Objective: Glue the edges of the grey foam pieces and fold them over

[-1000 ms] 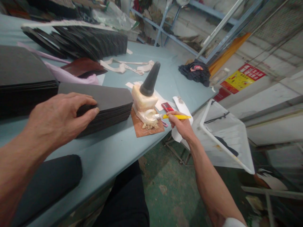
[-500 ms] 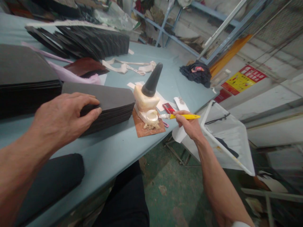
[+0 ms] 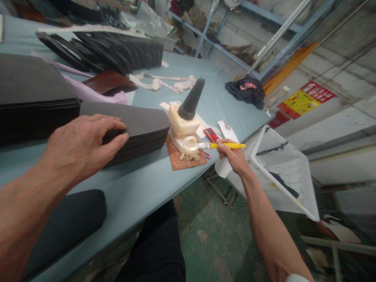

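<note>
My right hand (image 3: 233, 155) pinches a paintbrush (image 3: 235, 145) by its yellow handle. The bristles reach into the round opening of a cream-coloured pot (image 3: 188, 145) crusted with dried residue; their tip is hidden there. A black cone (image 3: 192, 98) stands tilted on the pot's block-like upper part. Under the pot lies a brown sheet (image 3: 174, 162). My left hand (image 3: 85, 145) is closed at the near edge of a stack of dark grey sheets (image 3: 147, 121), fingers over the top and thumb against the side. Its fingertips are partly hidden.
More dark stacks (image 3: 29, 78) stand on the blue-covered table (image 3: 132, 184), and a fanned row of black pieces (image 3: 117, 51) lies behind. A red box (image 3: 210, 135) sits near my right hand. Beyond the table's right edge is a white tray (image 3: 288, 172). Dark cloth (image 3: 245, 92) lies at the far corner.
My right hand has moved the brush slightly left, bringing its bristles from the pot's rim into the opening. My left hand stays at the stack. The whole view has shifted a little.
</note>
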Demonstrator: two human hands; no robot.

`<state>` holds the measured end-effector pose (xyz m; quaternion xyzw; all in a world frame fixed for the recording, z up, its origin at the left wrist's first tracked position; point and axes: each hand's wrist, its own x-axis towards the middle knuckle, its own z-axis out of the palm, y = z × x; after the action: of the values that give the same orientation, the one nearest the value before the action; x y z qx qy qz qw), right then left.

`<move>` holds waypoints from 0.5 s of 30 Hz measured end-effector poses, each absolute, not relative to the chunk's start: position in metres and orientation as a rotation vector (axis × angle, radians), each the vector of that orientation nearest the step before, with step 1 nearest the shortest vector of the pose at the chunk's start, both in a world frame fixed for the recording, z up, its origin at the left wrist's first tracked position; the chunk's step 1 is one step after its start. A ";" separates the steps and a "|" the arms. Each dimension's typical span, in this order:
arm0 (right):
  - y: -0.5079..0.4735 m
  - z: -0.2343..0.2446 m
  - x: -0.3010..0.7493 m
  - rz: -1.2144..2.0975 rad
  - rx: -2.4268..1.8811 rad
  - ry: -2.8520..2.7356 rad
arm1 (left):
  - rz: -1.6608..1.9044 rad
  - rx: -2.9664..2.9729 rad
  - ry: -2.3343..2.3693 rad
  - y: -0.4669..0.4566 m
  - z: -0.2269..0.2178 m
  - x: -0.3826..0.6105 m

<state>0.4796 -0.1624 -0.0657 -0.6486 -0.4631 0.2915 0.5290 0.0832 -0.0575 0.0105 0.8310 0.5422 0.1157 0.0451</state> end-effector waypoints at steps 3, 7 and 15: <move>-0.168 -0.059 0.485 0.653 -1.547 -1.078 | 0.361 2.522 1.656 -0.058 0.011 0.084; -0.164 -0.062 0.472 0.631 -1.522 -1.073 | 0.368 2.507 1.661 -0.059 0.013 0.085; -0.153 -0.069 0.475 0.552 -1.534 -1.017 | 0.332 2.530 1.662 -0.058 0.012 0.085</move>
<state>0.4747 -0.1533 -0.0689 -0.6544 -0.4339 0.2353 0.5728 0.0848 -0.0581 0.0122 0.8299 0.5451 0.1087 0.0480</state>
